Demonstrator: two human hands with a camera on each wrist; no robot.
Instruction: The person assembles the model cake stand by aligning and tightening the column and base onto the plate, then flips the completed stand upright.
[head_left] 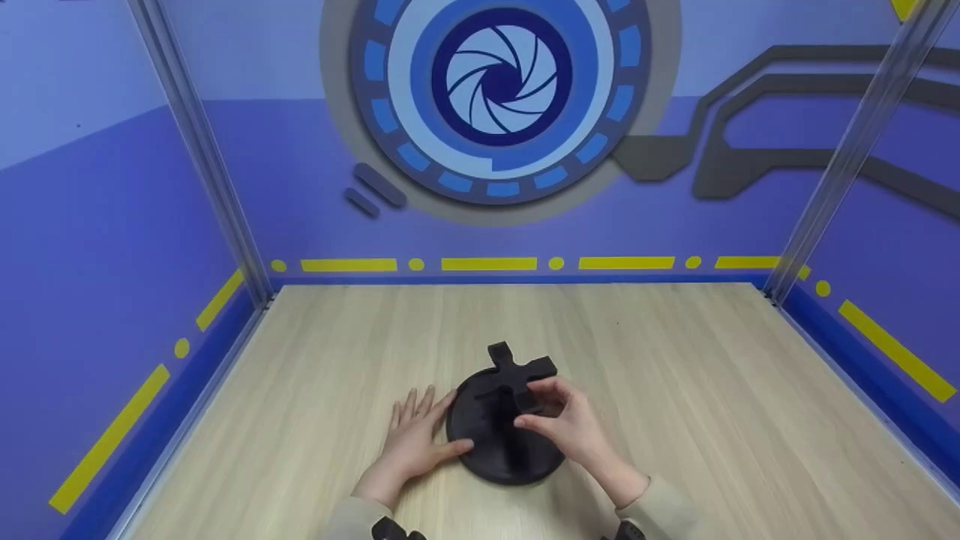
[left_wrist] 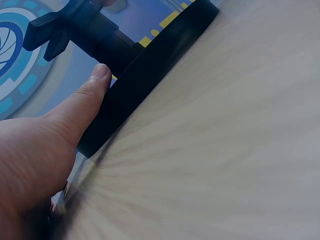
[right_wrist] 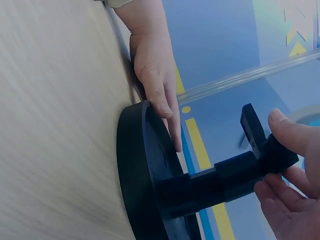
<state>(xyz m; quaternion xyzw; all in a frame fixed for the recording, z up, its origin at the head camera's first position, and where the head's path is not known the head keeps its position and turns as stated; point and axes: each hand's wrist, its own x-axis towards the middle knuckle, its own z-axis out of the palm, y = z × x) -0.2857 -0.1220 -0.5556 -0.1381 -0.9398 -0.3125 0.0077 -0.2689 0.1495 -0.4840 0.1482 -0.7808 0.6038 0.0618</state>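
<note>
A black stand has a thick round base (head_left: 476,439), a stepped upright post (right_wrist: 235,176) and a cross-shaped handle (head_left: 513,375) on top. The base lies flat on the wooden table. My left hand (head_left: 415,442) is at the base's left side, its fingers straight and spread, with the thumb on the upper edge of the rim. One arm of the cross-shaped handle is pinched between the thumb and fingers of my right hand (head_left: 577,427). In the right wrist view, the thumb and fingertips meet the handle from opposite sides. From the head, the handle and right hand partly hide the post.
The light wooden table (head_left: 330,337) spreads around the stand. Blue printed panels with yellow dashes, such as the back wall (head_left: 277,180), border it at the back and both sides. Metal corner posts (head_left: 202,150) rise at the two back corners.
</note>
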